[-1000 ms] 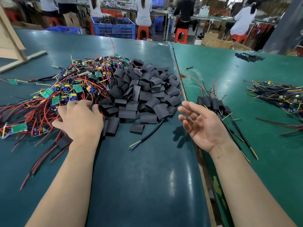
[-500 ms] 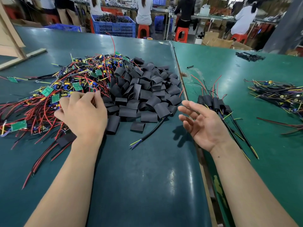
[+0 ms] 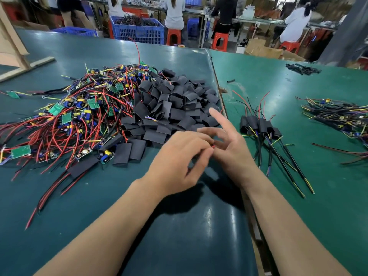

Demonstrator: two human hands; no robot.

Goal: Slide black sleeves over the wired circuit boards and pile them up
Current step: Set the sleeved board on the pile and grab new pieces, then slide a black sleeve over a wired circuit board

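Pinching a red wire (image 3: pixel 212 146), both hands, left hand (image 3: pixel 179 158) and right hand (image 3: pixel 229 144), are now brought together beside black sleeves (image 3: pixel 175 108).

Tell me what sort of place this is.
Most likely an electronics assembly workshop. A heap of wired circuit boards lies beside a pile of black sleeves on a green worktable, and more workers sit on red stools at benches behind.

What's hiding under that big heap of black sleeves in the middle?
Around the heap of black sleeves only the green table mat shows, and tangled wired boards meet its left edge. Whatever lies beneath the heap is covered.
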